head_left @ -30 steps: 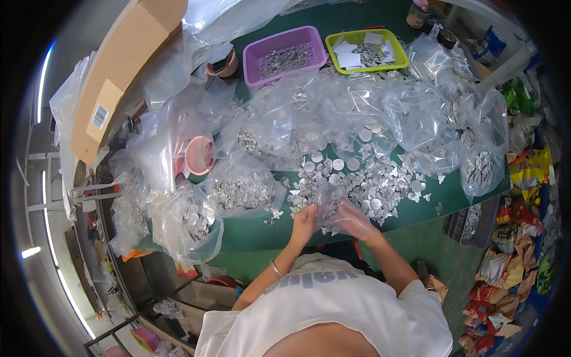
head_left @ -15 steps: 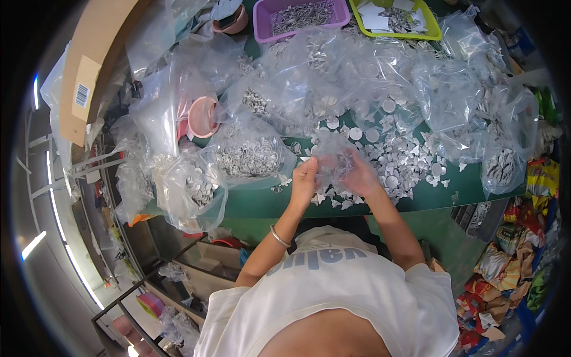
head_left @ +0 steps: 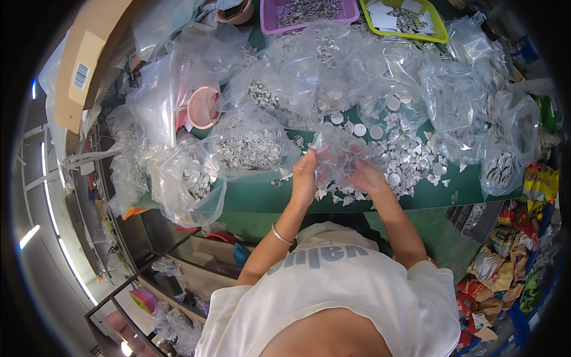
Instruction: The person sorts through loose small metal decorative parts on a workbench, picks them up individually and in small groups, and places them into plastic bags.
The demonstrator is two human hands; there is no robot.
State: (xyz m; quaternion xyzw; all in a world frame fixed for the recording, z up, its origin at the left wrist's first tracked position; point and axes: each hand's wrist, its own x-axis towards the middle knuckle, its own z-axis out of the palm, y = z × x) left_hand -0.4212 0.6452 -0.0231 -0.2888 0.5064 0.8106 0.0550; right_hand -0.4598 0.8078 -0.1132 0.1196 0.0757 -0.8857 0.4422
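A small clear plastic bag (head_left: 338,156) is stretched between my two hands, above the near part of the green table. On its left side, my left hand (head_left: 305,177) pinches the edge with closed fingers. My right hand (head_left: 367,177) grips the other side, its fingertips partly veiled by the film. Some grey shapes show through the bag; I cannot tell whether they lie inside or behind it. Just right of my hands spreads a loose heap of small silvery metal pieces (head_left: 410,160), some round and flat, some pointed.
Left of my hands sits a clear bag of metal rings (head_left: 250,152). A pink cup (head_left: 203,108) lies behind it. Larger clear bags (head_left: 455,101) crowd the back and right. A purple basket (head_left: 268,24) and a yellow-green basket (head_left: 441,31) stand at the far edge.
My right hand has come slightly nearer and its fingers have curled in more against the bag. The bag looks more spread out between my hands. The whole view has tilted slightly.
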